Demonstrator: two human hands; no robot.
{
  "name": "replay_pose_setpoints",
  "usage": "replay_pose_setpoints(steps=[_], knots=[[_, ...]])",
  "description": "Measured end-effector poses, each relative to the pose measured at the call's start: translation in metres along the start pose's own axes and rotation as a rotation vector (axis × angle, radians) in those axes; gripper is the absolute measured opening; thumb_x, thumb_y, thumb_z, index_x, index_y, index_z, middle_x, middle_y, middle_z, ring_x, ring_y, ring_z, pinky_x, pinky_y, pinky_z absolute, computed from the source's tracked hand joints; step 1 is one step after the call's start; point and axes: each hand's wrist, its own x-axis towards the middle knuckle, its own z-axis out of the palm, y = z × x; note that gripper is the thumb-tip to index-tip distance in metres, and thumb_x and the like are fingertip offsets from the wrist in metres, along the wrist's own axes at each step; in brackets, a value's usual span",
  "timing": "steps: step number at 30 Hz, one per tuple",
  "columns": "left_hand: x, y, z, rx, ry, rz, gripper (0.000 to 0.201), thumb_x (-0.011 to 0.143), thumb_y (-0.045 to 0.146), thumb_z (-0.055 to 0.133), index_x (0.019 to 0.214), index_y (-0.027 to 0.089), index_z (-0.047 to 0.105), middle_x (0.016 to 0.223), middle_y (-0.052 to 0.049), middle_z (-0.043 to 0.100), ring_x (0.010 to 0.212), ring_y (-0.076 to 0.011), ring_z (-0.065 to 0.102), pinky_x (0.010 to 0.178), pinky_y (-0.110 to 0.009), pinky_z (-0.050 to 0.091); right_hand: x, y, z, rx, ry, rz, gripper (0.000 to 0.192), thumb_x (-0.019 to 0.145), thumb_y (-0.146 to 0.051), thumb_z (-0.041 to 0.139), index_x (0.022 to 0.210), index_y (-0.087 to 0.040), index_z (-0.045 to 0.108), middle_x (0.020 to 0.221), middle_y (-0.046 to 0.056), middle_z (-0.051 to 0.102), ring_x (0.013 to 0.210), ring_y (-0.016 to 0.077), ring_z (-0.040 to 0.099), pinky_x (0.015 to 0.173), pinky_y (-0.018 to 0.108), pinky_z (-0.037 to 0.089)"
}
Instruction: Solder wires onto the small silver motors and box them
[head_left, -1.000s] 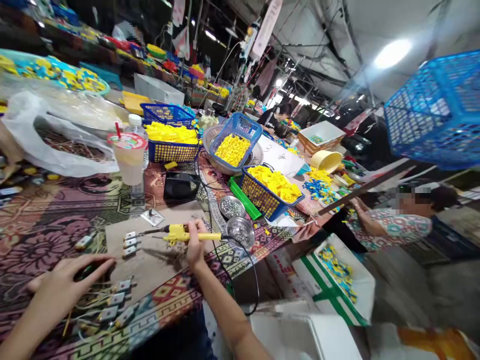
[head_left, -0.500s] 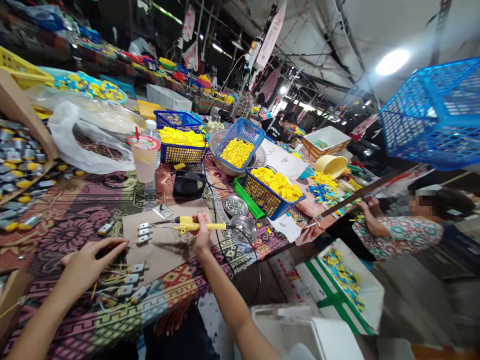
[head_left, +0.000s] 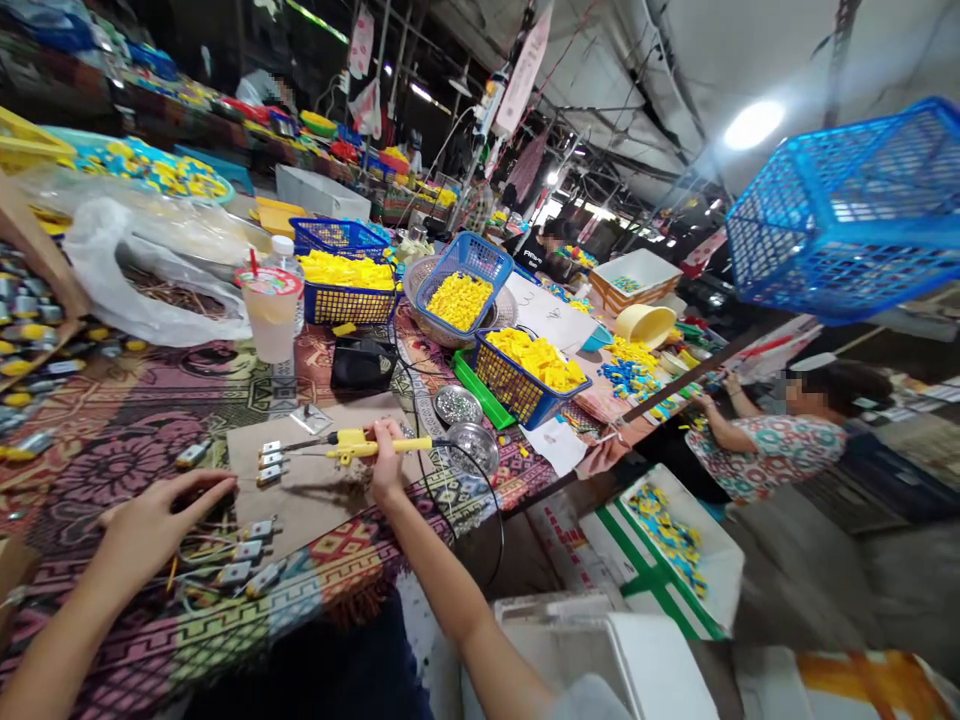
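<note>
Over the bench, a yellow soldering gun is clasped in the right hand, its tip held beside three motors, apparently lined up on brown board for easy reach. Whether anything is pinched by the left hand, near wired motors, cannot be told.

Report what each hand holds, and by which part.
The right hand holds the yellow soldering tool by the front of its handle. Whether the left hand holds anything cannot be told; its palm is hidden.
</note>
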Motion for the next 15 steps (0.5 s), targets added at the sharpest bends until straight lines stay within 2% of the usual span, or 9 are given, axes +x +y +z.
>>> replay_pose_setpoints(steps=[7,11,15], knots=[[-0.003,0.001,-0.001,-0.155,0.053,-0.06,0.073,0.076,0.073,0.041,0.116,0.028,0.082,0.132,-0.005,0.079,0.124,-0.038,0.073,0.102,-0.043,0.048,-0.006,-0.006,0.001,0.002,-0.064,-0.047,0.046,0.077,-0.068,0.068,0.077,-0.024,0.053,0.064,-0.005,0.05,0.052,0.0078,0.041,0.045,0.024,0.029],[-0.001,-0.001,0.003,-0.201,0.085,-0.02,0.067,0.074,0.074,0.045,0.108,0.031,0.084,0.124,-0.002,0.082,0.122,-0.0376,0.074,0.106,-0.044,0.047,-0.006,-0.008,0.0,-0.069,-0.095,-0.074,0.047,0.08,-0.071,0.066,0.077,-0.025,0.055,0.061,-0.006,0.047,0.049,0.0092,0.041,0.045,0.026,0.031],[-0.011,0.005,0.003,-0.268,0.11,0.07,0.058,0.076,0.069,0.053,0.099,0.026,0.083,0.111,-0.006,0.084,0.112,-0.0333,0.076,0.102,-0.041,0.048,-0.016,-0.01,-0.005,-0.212,-0.068,-0.113,0.049,0.085,-0.073,0.058,0.084,-0.024,0.06,0.065,-0.003,0.054,0.051,0.0115,0.045,0.046,0.028,0.036]])
